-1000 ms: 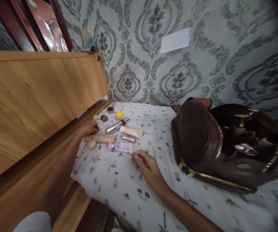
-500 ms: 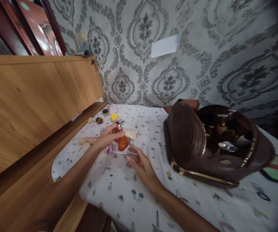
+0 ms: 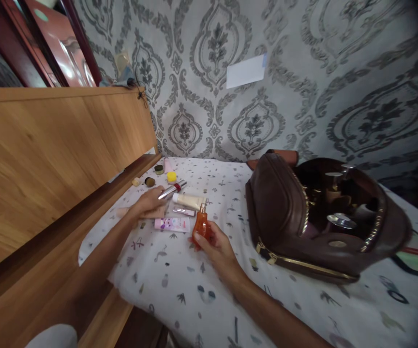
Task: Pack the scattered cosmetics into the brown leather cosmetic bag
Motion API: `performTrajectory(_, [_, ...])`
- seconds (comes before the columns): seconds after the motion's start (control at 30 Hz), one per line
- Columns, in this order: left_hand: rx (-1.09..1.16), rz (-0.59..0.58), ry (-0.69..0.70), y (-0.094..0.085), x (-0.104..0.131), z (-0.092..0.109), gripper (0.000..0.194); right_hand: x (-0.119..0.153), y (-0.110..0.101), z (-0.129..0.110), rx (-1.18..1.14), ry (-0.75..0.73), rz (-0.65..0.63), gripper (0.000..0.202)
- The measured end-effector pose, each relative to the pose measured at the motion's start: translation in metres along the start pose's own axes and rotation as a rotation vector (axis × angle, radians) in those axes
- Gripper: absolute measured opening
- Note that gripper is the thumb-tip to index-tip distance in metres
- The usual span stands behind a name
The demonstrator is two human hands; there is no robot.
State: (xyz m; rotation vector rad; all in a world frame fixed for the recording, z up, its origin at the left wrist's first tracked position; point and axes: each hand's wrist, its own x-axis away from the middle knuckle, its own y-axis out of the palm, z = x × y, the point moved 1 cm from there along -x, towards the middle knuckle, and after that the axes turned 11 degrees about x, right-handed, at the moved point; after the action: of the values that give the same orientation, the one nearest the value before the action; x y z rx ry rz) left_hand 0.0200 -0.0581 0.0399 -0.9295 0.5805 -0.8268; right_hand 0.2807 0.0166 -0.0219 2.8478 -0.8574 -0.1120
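Observation:
In my right hand (image 3: 218,244) is an orange, bulb-shaped spray bottle (image 3: 201,229), upright with its narrow gold neck at the top; thumb and fingers wrap its lower body. Over to the left, my left hand (image 3: 149,200) has its fingers at the near end of a slim silver tube (image 3: 167,192) with a red band. Part of that grip is hidden. A cream squeeze tube (image 3: 190,200), a small pinkish tube (image 3: 184,211) and a pink-and-white tube with purple prints (image 3: 172,224) lie between the hands. Beneath my left wrist, a pale pink tube (image 3: 124,211) is partly covered.
An unzipped brown leather bag (image 3: 281,208) holding several bottles stands on the right. Towards the wall are a yellow-lidded jar (image 3: 171,177), a dark round jar (image 3: 158,169) and a brush (image 3: 150,181). A wooden panel (image 3: 64,140) borders the patterned sheet (image 3: 227,193) on the left.
The orange bottle has passed from my left hand to my right, moving right and nearer to me. My left hand has drawn back left, uncovering the silver tube and the tubes below it.

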Motion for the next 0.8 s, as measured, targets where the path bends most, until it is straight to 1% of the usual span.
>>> performTrajectory(0.1, [-0.016,-0.076,-0.003,-0.01,-0.003,-0.024,0.034,0.0,-0.001,0.0,0.001,-0.004,-0.001,0.054])
performTrajectory(0.23, [-0.017,-0.153,-0.003,-0.037,-0.008,-0.049,0.03,0.0,-0.002,0.0,0.035,-0.027,-0.005,0.051])
performTrajectory(0.3, [-0.027,-0.137,-0.006,-0.05,-0.015,-0.059,0.03,0.001,-0.003,-0.001,0.053,-0.03,-0.012,0.049])
performTrajectory(0.37, [-0.062,-0.068,-0.017,-0.058,-0.025,-0.066,0.032,0.002,-0.003,-0.003,0.059,-0.02,-0.015,0.048])
performTrajectory(0.4, [-0.088,-0.029,-0.024,-0.059,-0.031,-0.069,0.034,0.002,-0.003,-0.003,0.058,-0.015,-0.015,0.049])
performTrajectory(0.47, [-0.146,0.018,-0.028,-0.056,-0.043,-0.073,0.041,0.002,-0.003,-0.003,0.056,-0.011,-0.013,0.049])
performTrajectory(0.57, [-0.219,0.009,-0.006,-0.043,-0.061,-0.075,0.054,0.001,-0.003,-0.002,0.059,-0.021,-0.007,0.047])
performTrajectory(0.63, [-0.26,-0.009,-0.01,-0.035,-0.07,-0.077,0.059,0.0,-0.003,-0.001,0.056,-0.024,-0.002,0.048])
performTrajectory(0.7, [-0.295,-0.025,-0.026,-0.031,-0.077,-0.079,0.059,-0.001,-0.003,0.0,0.052,-0.02,0.006,0.049])
performTrajectory(0.8, [-0.338,-0.058,-0.03,-0.032,-0.085,-0.083,0.047,-0.002,-0.004,0.002,0.055,-0.012,0.016,0.049])
